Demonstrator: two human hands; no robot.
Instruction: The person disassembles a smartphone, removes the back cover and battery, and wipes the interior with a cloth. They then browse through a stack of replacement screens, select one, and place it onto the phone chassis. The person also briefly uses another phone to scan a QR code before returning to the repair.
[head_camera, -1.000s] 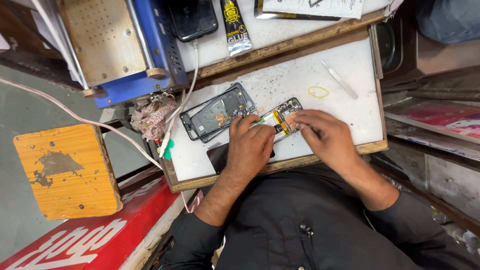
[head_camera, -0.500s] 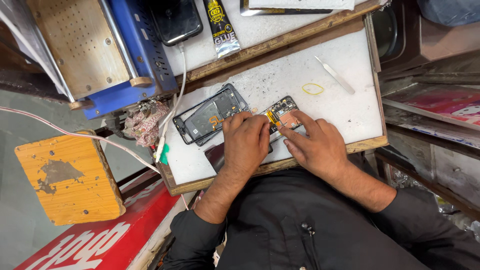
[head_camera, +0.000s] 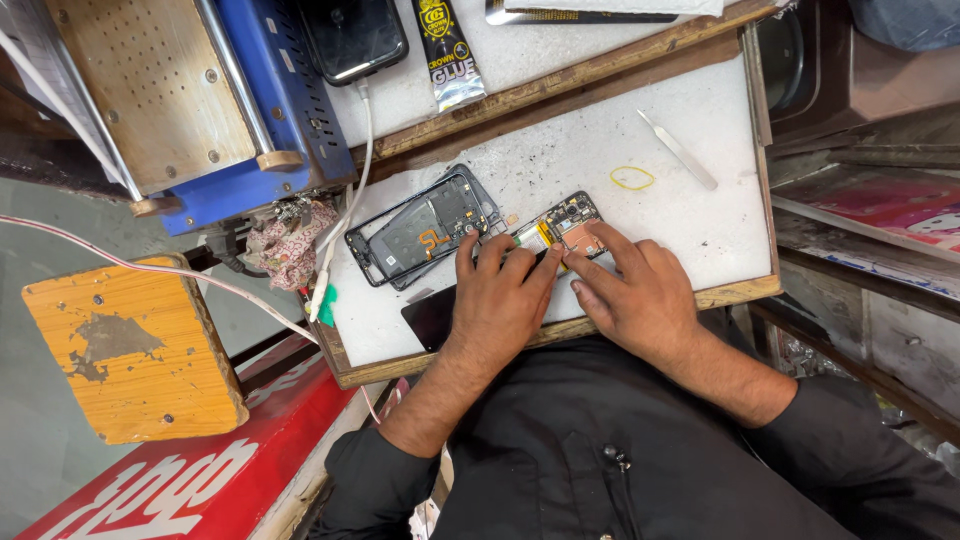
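An opened phone body (head_camera: 562, 228), its circuit board and camera cluster exposed, is seen lying flat on the white-topped desk (head_camera: 700, 215), directly ahead of both hands and partly covered by them. The left hand (head_camera: 500, 300) is laid palm down over the near left part of the phone, its fingers curled forward and pressed onto it; whether anything small is pinched between them cannot be told. The right hand (head_camera: 635, 290) is set just beside it on the right, fingers bunched and bent, with the fingertips (head_camera: 600, 240) resting on the coppery part of the board. The two hands are touching or nearly touching above the phone's middle. A dark flat panel (head_camera: 430, 315) is partly hidden beneath the left wrist, at the near edge of the desk.

Just left of the phone, a separated phone frame (head_camera: 420, 232) with a dark inner plate is lying tilted, close to the left fingertips but not touched. A yellow rubber band (head_camera: 632, 178) and a pale flat pry tool (head_camera: 680, 150) are lying well beyond the right hand. Farther back, a glue tube (head_camera: 445, 45), a black phone (head_camera: 352, 35) on a white cable (head_camera: 345, 225), and a blue machine (head_camera: 200, 90) are seen. An orange wooden stool (head_camera: 125, 345) stands at the left.
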